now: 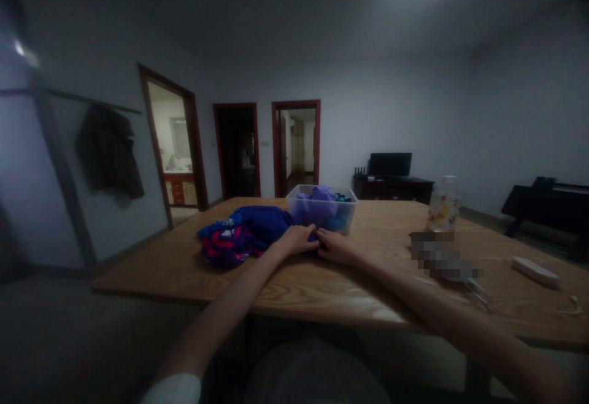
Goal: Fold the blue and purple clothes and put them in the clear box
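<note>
- While the left hand (pixel 299 240) and right hand (pixel 336 247) meet at the blue cloth's (pixel 267 221) right end on the bench (pixel 384 223), I cannot tell whether either grip pinches it.
- Just beyond, a translucent bin (pixel 348 209) blocks the way.
- Room runs rightward to a bottle (pixel 444 209).
- Near edge passes under both forearms (pixel 243 284).

Fingers (pixel 311 245) touch blue cloth (pixel 269 222) beside a box (pixel 350 214).

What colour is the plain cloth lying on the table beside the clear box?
The plain cloth is deep blue, best seen in the head view.
</note>
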The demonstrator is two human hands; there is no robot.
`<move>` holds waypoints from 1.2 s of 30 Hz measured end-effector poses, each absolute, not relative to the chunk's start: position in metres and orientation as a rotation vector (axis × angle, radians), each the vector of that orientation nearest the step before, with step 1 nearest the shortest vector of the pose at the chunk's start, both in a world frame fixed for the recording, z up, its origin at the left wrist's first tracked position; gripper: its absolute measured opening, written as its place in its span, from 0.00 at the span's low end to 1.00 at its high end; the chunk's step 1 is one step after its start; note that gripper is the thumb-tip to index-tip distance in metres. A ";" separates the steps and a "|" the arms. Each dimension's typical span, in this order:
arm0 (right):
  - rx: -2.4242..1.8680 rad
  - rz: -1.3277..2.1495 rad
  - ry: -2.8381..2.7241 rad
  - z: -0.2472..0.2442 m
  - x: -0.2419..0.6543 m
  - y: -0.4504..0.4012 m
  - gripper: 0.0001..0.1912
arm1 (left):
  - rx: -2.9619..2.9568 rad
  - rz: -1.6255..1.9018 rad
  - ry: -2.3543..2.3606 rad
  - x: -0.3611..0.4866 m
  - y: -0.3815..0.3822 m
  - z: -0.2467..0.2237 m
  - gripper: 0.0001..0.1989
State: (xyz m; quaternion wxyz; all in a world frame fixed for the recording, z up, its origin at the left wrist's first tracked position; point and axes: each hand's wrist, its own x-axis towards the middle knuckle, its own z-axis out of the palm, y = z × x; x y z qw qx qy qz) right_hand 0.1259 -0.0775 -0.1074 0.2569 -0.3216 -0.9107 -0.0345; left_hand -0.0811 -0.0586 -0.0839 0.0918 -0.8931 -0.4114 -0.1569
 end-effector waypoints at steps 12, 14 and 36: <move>-0.980 0.170 -2.234 -0.118 0.128 -0.061 0.12 | -2.661 -0.895 -1.058 -0.083 -0.052 -0.083 0.21; -0.929 0.250 -2.163 -0.119 0.127 -0.058 0.12 | -2.640 -0.969 -1.025 -0.082 -0.050 -0.083 0.21; -0.842 -0.069 -2.189 -0.115 0.127 -0.059 0.23 | -2.729 -0.837 -0.910 -0.079 -0.047 -0.088 0.23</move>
